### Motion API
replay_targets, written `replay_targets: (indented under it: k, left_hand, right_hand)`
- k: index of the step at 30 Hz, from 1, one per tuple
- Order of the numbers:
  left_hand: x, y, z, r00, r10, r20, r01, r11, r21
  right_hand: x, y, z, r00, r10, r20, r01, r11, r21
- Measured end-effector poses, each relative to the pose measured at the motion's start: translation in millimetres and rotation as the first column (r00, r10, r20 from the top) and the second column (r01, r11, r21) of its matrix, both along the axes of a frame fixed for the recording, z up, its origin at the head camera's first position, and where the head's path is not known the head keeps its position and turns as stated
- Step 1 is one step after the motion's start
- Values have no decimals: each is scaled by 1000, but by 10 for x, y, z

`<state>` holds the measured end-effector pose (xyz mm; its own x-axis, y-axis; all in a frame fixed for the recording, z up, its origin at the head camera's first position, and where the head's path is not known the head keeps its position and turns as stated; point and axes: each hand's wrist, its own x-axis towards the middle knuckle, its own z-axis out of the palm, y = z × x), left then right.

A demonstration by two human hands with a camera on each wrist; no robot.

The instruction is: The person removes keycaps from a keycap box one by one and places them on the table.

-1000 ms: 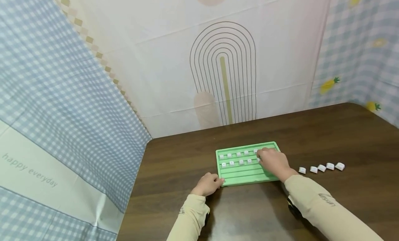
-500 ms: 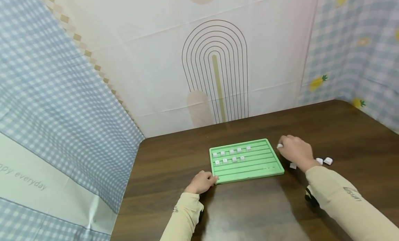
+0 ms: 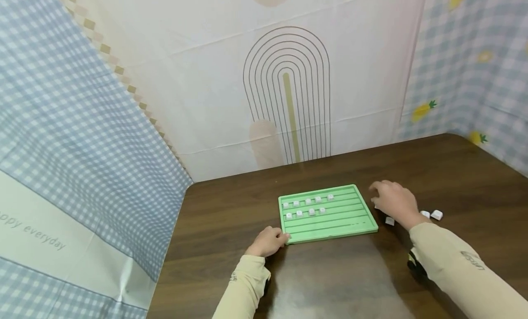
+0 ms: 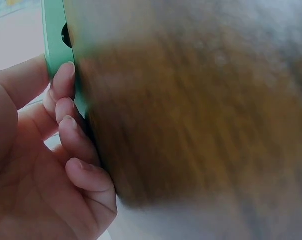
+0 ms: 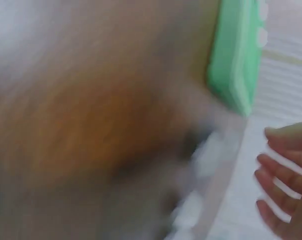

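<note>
A light green ridged tray (image 3: 350,213) lies on the table, with two rows of small white keycaps (image 3: 311,211) set along its upper slots. My left hand (image 3: 267,241) grips the tray's near left corner; in the left wrist view, the thumb and curled fingers (image 4: 66,82) lie on either side of its green edge. Just right of the tray, my right hand (image 3: 393,202) hovers with loosely bent, parted fingers and nothing between them, as the right wrist view confirms. Loose white keycaps (image 3: 389,221) lie beneath and beside it, one partly hidden by the hand.
The dark wooden table (image 3: 338,273) meets a patterned cloth (image 3: 206,103) at its back edge. A blue checked curtain (image 3: 103,163) hangs along the left side. Further keycaps (image 3: 437,214) sit to the right of my right wrist.
My right hand has moved right from the tray, carrying a white keycap half a second ago; now its fingers have let go. The left hand stays on the tray corner. The view has shifted slightly.
</note>
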<state>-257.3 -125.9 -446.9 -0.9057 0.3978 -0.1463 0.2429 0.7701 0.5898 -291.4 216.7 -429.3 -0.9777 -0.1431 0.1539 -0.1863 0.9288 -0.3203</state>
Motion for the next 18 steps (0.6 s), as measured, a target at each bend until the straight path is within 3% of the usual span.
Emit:
replay_targets:
  k: [3,7,11,15,18]
  left_hand:
    - [0,5,2,1000,4,-3,-4,1000,-4]
    - [13,30,6,1000,-4,-13,4,1000,-10]
    - [17,50,-10,1000,-8,-26,7,1000,-30]
    - [6,44,-19,999,-6,-34,4,999,-41]
    - [-8,23,-13,999,-1,-44,-1,999,-39]
  right_hand:
    - [-50,-263,20,994,107,-35,-108,994,-23]
    - [-82,-646,-54,976,219,-17,-220,975,-16]
    - [-97,-906,-162,973,230,-16,-228,971,71]
    - [-122,-1023,-235,970,229,-85,-213,963,165]
    - [-141,-1067,-248,965,221,-139,-195,964,182]
